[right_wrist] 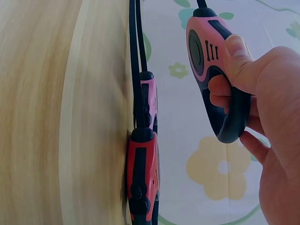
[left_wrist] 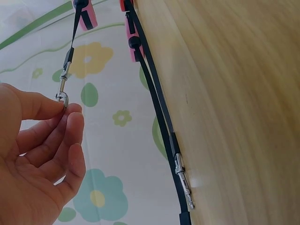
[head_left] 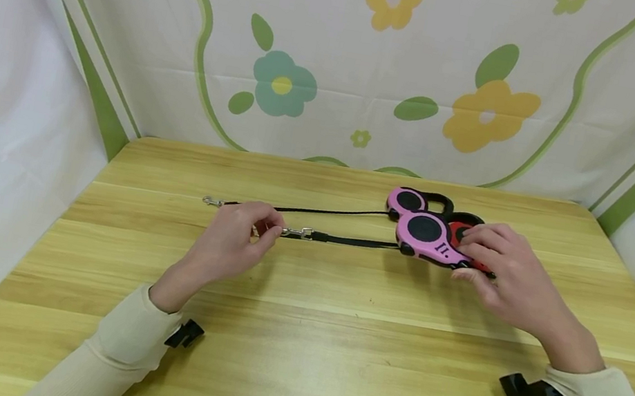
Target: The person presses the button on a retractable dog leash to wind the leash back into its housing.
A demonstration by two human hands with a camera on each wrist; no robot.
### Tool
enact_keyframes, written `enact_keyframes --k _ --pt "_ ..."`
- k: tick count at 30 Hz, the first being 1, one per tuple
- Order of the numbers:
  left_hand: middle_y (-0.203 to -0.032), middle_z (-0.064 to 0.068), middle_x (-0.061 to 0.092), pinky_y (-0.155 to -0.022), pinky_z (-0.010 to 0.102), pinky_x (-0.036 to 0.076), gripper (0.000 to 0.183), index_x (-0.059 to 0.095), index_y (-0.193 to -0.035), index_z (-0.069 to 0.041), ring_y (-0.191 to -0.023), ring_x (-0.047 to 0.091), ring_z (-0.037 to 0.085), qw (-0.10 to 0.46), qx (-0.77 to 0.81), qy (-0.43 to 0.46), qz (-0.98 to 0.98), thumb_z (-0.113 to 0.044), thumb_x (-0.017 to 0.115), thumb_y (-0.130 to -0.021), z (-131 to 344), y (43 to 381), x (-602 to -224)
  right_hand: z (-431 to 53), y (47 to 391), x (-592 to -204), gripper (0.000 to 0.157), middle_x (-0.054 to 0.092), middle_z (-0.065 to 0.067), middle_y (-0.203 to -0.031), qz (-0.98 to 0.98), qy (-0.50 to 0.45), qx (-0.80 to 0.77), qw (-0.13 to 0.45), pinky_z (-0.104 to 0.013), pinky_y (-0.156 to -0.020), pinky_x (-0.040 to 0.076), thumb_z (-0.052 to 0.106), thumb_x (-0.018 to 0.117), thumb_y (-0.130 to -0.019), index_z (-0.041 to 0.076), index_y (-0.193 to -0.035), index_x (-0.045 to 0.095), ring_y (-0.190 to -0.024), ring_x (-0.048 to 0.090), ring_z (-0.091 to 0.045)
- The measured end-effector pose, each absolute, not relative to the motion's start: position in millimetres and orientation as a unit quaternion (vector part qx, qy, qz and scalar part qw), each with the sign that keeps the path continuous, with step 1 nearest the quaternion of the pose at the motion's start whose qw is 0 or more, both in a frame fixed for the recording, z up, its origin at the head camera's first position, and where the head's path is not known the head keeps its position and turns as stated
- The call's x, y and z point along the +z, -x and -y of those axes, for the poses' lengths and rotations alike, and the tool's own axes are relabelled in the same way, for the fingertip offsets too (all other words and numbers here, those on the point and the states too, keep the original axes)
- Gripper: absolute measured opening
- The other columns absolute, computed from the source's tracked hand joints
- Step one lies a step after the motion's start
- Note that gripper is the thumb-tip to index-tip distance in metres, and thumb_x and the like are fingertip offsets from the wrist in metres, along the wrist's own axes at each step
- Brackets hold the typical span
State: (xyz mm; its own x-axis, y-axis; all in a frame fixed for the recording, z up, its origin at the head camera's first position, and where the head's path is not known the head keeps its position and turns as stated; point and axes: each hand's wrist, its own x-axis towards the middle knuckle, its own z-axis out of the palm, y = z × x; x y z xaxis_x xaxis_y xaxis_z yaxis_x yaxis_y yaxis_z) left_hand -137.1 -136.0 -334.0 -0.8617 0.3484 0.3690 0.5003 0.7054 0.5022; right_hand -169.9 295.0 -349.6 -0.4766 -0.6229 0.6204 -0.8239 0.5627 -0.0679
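Note:
My right hand [head_left: 500,274] grips the black loop handle [right_wrist: 229,122] of a pink retractable dog leash [head_left: 424,230], raised above the table. In the right wrist view the thumb lies along its pink casing [right_wrist: 206,44]. My left hand [head_left: 237,241] pinches the end of that leash's silver snap hook [left_wrist: 63,93] between thumb and index finger. The black strap [head_left: 354,241] runs nearly straight between both hands. Lying on the table beyond are a second pink leash [head_left: 404,200] and a red leash [right_wrist: 144,171], partly hidden by the right hand in the head view.
Black straps from the two lying leashes run left across the wooden table [head_left: 292,348]. One silver snap hook [head_left: 212,201] lies past the left hand. A white cloth [head_left: 332,32] with printed flowers hangs behind the table, with more white cloth at both sides.

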Motion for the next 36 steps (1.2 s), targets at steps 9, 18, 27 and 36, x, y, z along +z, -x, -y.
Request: enact_keyframes --k 9,18,27,36 --pt "-0.088 0.005 0.073 -0.070 0.035 0.058 0.008 0.074 -0.098 -0.006 -0.078 0.066 0.015 0.123 -0.314 0.230 0.913 -0.004 0.067 -0.100 135.4 136.8 -333.0 -293.1 170.8 -348.9 0.071 0.073 -0.019 -0.102 0.833 -0.439 0.186 0.281 -0.044 -0.094 0.040 0.059 0.048 -0.107 -0.004 -0.094 0.076 -0.104 0.060 -0.038" --pt "-0.089 0.004 0.073 -0.070 0.032 0.057 0.008 0.074 -0.097 -0.006 -0.078 0.066 0.014 0.131 -0.313 0.230 0.912 -0.003 0.067 -0.099 134.7 135.9 -331.9 -292.6 170.6 -348.5 0.070 0.073 -0.019 -0.103 0.832 -0.441 0.187 0.281 -0.044 -0.095 0.040 0.059 0.048 -0.107 -0.004 -0.094 0.076 -0.104 0.060 -0.037" --pt "-0.089 0.004 0.072 -0.071 0.031 0.056 0.008 0.073 -0.098 -0.006 -0.079 0.064 0.013 0.129 -0.312 0.229 0.913 -0.003 0.066 -0.100 132.9 134.8 -329.8 -293.1 171.3 -348.2 0.070 0.073 -0.018 -0.102 0.828 -0.446 0.184 0.285 -0.044 -0.096 0.041 0.058 0.047 -0.108 -0.004 -0.094 0.076 -0.104 0.061 -0.038" --pt "-0.088 0.004 0.072 -0.068 0.026 0.052 0.008 0.073 -0.097 -0.006 -0.077 0.063 0.013 0.135 -0.305 0.237 0.912 -0.004 0.066 -0.100 132.3 134.5 -329.4 -292.1 171.0 -347.4 0.070 0.074 -0.018 -0.103 0.827 -0.447 0.188 0.284 -0.044 -0.096 0.040 0.058 0.048 -0.108 -0.004 -0.094 0.076 -0.105 0.061 -0.038"
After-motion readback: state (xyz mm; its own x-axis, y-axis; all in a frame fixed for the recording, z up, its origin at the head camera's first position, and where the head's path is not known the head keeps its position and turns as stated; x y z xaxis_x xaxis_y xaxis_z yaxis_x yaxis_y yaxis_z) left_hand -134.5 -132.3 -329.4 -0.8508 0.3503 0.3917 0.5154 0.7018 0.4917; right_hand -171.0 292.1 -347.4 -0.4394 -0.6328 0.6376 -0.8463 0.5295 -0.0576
